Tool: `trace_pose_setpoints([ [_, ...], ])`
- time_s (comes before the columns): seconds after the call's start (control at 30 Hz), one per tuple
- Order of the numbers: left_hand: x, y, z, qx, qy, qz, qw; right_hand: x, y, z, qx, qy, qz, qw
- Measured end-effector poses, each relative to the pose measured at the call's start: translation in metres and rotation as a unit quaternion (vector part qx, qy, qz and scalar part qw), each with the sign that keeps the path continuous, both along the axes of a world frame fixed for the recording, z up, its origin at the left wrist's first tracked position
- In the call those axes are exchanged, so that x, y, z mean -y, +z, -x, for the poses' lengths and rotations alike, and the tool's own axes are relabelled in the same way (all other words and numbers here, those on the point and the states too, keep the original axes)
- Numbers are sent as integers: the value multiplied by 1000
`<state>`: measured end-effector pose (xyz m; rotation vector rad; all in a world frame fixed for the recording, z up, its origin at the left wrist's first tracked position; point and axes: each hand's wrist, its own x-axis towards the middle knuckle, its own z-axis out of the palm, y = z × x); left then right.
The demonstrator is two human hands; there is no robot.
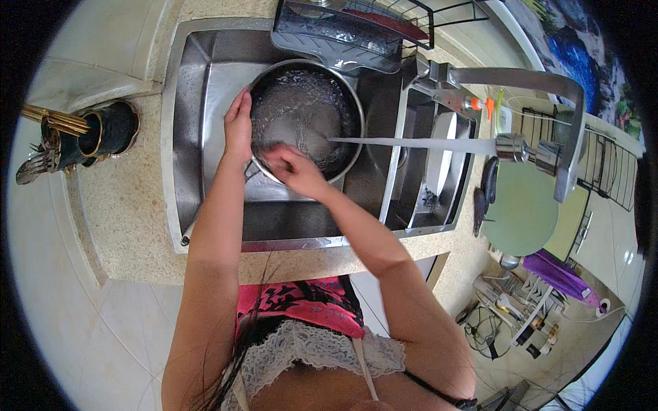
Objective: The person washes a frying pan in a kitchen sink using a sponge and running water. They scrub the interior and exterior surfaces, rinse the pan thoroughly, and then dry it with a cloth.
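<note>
A round metal pan (pixel 303 113) with water in it stands in the large basin of a stainless steel sink (pixel 221 77). My left hand (pixel 238 126) holds the pan's left side at the rim. Over the near rim, my right hand (pixel 293 169) reaches into the pan; its fingers are blurred by motion, so their grip is unclear. A stream of water (pixel 426 144) runs from the faucet (pixel 514 148) into the pan. Part of a long handle, its end (pixel 186 239) showing at the sink's left edge, passes beneath my left forearm.
A grey drainboard (pixel 339 56) and dish rack overhang the sink's far edge. Dark utensil holders (pixel 110 131) with chopsticks and forks stand on the left counter. Right of the sink lie a round green cutting board (pixel 522 210) and dark eggplants (pixel 489 180).
</note>
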<state>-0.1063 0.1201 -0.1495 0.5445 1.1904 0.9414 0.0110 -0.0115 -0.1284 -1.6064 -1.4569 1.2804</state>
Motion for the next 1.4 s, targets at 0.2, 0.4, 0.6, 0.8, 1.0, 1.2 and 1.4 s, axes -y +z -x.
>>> trace_pose_setpoints([
  [0.2, 1, 7, 0, -39, -3, -16, 999, 4, 11, -100, 643, 123, 56, 754],
  [0.4, 0, 8, -1, -40, -14, -11, 999, -92, -13, -135, 644, 83, -180, 739],
  [0.6, -1, -6, 1, -8, 9, -18, 1000, -2, 4, -90, 612, 105, 117, 775],
  [0.8, -1, 12, -1, -2, 6, 15, 1000, -8, 13, -17, 293, 71, 214, 929],
  [1.0, -10, 25, 14, 186, 13, 135, 973, -96, -15, 63, -142, -373, -30, 916],
  [1.2, -15, 22, 27, 321, -38, 143, 935, -63, 20, 57, 0, -181, -9, 983],
  [1.4, -9, 3, 9, 77, -60, 25, 995, 27, 28, -56, 208, 60, 67, 974],
])
